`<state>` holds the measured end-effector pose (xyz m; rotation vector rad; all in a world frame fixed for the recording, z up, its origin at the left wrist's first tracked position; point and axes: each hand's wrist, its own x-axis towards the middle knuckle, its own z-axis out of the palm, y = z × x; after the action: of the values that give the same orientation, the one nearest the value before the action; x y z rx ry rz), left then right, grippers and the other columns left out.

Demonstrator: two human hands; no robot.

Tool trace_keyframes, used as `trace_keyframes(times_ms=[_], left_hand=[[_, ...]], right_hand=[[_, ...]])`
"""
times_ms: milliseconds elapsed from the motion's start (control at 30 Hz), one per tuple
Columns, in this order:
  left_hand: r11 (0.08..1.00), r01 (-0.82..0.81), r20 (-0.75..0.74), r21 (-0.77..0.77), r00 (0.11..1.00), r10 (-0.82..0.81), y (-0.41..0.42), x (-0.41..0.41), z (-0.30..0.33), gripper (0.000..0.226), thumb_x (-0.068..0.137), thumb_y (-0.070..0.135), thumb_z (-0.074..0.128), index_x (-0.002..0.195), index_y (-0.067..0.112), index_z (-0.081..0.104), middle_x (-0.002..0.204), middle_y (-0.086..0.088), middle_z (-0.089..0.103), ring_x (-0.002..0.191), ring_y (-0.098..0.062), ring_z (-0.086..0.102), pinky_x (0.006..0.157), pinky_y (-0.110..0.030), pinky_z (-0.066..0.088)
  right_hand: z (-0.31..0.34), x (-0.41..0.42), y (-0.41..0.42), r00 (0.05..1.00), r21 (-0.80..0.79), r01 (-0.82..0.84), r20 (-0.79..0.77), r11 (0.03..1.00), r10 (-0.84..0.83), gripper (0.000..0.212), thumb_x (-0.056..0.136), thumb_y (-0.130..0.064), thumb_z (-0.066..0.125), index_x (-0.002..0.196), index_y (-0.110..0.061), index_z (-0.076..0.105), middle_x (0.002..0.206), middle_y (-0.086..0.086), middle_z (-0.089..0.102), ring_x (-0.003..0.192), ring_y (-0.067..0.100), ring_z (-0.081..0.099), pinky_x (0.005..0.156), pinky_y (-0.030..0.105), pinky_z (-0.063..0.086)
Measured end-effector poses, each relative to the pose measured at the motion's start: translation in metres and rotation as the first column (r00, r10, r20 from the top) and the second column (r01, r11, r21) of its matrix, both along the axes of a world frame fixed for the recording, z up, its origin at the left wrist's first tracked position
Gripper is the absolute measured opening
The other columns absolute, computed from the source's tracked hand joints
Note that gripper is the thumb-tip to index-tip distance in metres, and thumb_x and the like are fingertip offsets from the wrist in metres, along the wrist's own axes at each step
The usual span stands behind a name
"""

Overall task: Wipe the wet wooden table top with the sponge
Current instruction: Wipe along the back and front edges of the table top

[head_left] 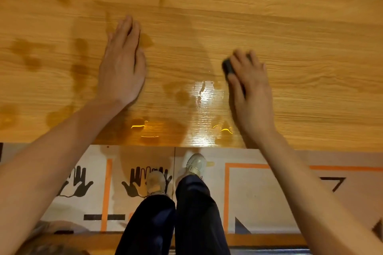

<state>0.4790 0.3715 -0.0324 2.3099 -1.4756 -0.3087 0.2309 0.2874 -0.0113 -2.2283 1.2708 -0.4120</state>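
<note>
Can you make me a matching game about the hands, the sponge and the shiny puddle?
Things:
1. left hand
2. right hand
3. sponge
4. shiny puddle

States:
A. dark, mostly hidden under fingers
B. lying flat on the wooden table top, fingers straight
C. glinting near the table's front edge
D. pressing down on the sponge

Pairs: 1-B, 2-D, 3-A, 4-C

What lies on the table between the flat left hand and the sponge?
In the head view, only wet table top lies between the left hand and the sponge: a glossy puddle.
</note>
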Motion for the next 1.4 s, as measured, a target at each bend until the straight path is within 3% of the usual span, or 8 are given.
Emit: trace_keyframes(times_ms=[233, 400, 500, 767, 933, 1067, 1267, 1400], left_hand=[[0.995, 0.102, 0.022, 0.018, 0.994, -0.103, 0.058, -0.009, 0.004, 0.053, 0.110, 0.020, 0.034, 0.159, 0.003, 0.022, 0.168, -0.009, 0.017, 0.156, -0.019, 0.012, 0.125, -0.021, -0.003], [0.990, 0.136, 0.088, 0.029, 0.986, -0.138, 0.058, -0.004, -0.004, 0.056, 0.109, 0.025, 0.027, 0.159, 0.001, 0.020, 0.169, -0.010, 0.014, 0.157, -0.022, 0.011, 0.128, -0.032, 0.003], [0.989, 0.144, 0.114, 0.028, 0.983, -0.146, 0.058, -0.004, -0.005, 0.056, 0.109, 0.026, 0.024, 0.158, 0.000, 0.021, 0.169, -0.011, 0.014, 0.157, -0.021, 0.010, 0.129, -0.036, 0.007], [0.989, 0.144, 0.120, 0.019, 0.982, -0.146, 0.060, -0.004, -0.007, 0.053, 0.110, 0.023, 0.027, 0.159, 0.002, 0.022, 0.169, -0.010, 0.015, 0.157, -0.021, 0.012, 0.129, -0.036, 0.009], [0.990, 0.141, 0.106, 0.008, 0.984, -0.141, 0.060, -0.005, -0.007, 0.055, 0.109, 0.025, 0.025, 0.159, 0.002, 0.022, 0.169, -0.010, 0.015, 0.157, -0.020, 0.013, 0.128, -0.033, 0.007], [0.991, 0.132, 0.103, 0.031, 0.986, -0.135, 0.058, -0.006, -0.006, 0.056, 0.108, 0.027, 0.022, 0.160, 0.004, 0.018, 0.169, -0.009, 0.011, 0.157, -0.018, 0.009, 0.128, -0.030, 0.003], [0.991, 0.133, 0.104, -0.001, 0.986, -0.132, 0.059, -0.004, -0.007, 0.055, 0.109, 0.025, 0.025, 0.159, 0.004, 0.019, 0.169, -0.009, 0.012, 0.157, -0.018, 0.010, 0.127, -0.027, 0.000], [0.990, 0.141, 0.096, -0.005, 0.985, -0.140, 0.060, -0.005, -0.008, 0.055, 0.110, 0.026, 0.026, 0.160, 0.004, 0.019, 0.169, -0.009, 0.012, 0.157, -0.019, 0.010, 0.127, -0.027, 0.000]], right_hand=[[-0.004, 0.027, -0.022, 0.997, -0.001, 0.032, 0.064, 0.999, -0.032, 0.036, 0.102, -0.017, 0.044, 0.138, -0.013, 0.052, 0.151, 0.004, 0.042, 0.148, 0.026, 0.021, 0.123, 0.045, 0.008], [-0.001, -0.028, 0.070, 0.983, 0.042, -0.166, 0.089, 0.985, 0.162, 0.038, 0.097, -0.013, 0.058, 0.135, -0.013, 0.055, 0.148, -0.002, 0.045, 0.147, 0.017, 0.024, 0.124, 0.040, 0.010], [-0.001, -0.033, 0.063, 0.957, 0.039, -0.285, 0.063, 0.958, 0.283, 0.039, 0.097, -0.017, 0.056, 0.136, -0.013, 0.054, 0.147, 0.000, 0.046, 0.147, 0.019, 0.026, 0.123, 0.041, 0.013], [-0.005, 0.067, -0.028, 0.995, 0.031, -0.020, 0.102, 0.999, 0.017, 0.034, 0.098, -0.019, 0.052, 0.131, -0.012, 0.059, 0.145, 0.004, 0.049, 0.145, 0.027, 0.028, 0.121, 0.047, 0.011], [0.002, 0.020, 0.063, 0.979, 0.072, -0.176, 0.115, 0.982, 0.167, 0.034, 0.097, -0.021, 0.058, 0.130, -0.014, 0.060, 0.145, -0.003, 0.049, 0.146, 0.014, 0.027, 0.124, 0.035, 0.010], [0.005, 0.011, 0.076, 0.960, 0.092, -0.275, 0.084, 0.957, 0.267, 0.037, 0.096, -0.017, 0.060, 0.132, -0.014, 0.058, 0.145, -0.002, 0.048, 0.146, 0.014, 0.026, 0.124, 0.038, 0.013], [-0.002, 0.101, 0.000, 0.996, 0.035, -0.073, 0.055, 0.997, 0.071, 0.035, 0.098, -0.019, 0.054, 0.132, -0.012, 0.058, 0.146, 0.004, 0.048, 0.146, 0.023, 0.028, 0.122, 0.041, 0.011], [0.000, 0.085, 0.052, 0.995, 0.024, -0.078, 0.069, 0.997, 0.076, 0.032, 0.098, -0.018, 0.055, 0.129, -0.013, 0.061, 0.145, 0.003, 0.050, 0.145, 0.022, 0.028, 0.122, 0.040, 0.010]])
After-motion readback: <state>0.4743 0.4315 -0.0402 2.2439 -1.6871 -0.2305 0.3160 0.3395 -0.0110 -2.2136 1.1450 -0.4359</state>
